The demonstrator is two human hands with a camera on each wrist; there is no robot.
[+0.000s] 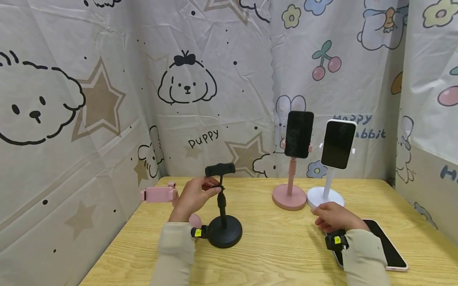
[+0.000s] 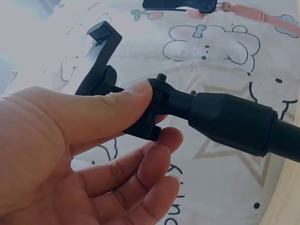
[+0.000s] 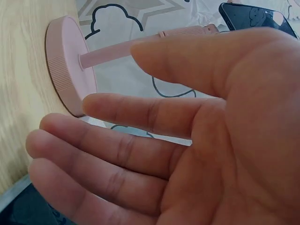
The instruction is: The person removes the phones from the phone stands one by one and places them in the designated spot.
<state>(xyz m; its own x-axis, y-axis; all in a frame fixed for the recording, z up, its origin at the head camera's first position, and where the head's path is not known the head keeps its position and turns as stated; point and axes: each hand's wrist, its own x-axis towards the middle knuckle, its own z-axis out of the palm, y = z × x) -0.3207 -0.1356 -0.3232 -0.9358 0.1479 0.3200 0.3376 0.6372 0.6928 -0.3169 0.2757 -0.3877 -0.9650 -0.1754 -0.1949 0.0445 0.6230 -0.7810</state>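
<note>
My left hand (image 1: 193, 196) pinches the black phone stand (image 1: 224, 231) at the joint just under its clamp (image 1: 220, 169). In the left wrist view the thumb (image 2: 112, 112) presses on the joint beside a short threaded screw (image 2: 161, 76), while the forefinger is mostly hidden behind. The stand's round base rests on the table. My right hand (image 1: 336, 217) holds nothing; its fingers are loosely extended in the right wrist view. It hovers in front of the white phone stand (image 1: 327, 186) and over the far end of a tablet (image 1: 384, 246).
A pink phone stand (image 1: 289, 196) holds a black phone (image 1: 299, 134) at the back. The white stand carries another phone (image 1: 338, 143). Behind my left hand is a second pink stand with an unfilled clamp (image 1: 159, 194). Printed curtains (image 1: 214, 119) enclose the wooden table (image 1: 264, 246).
</note>
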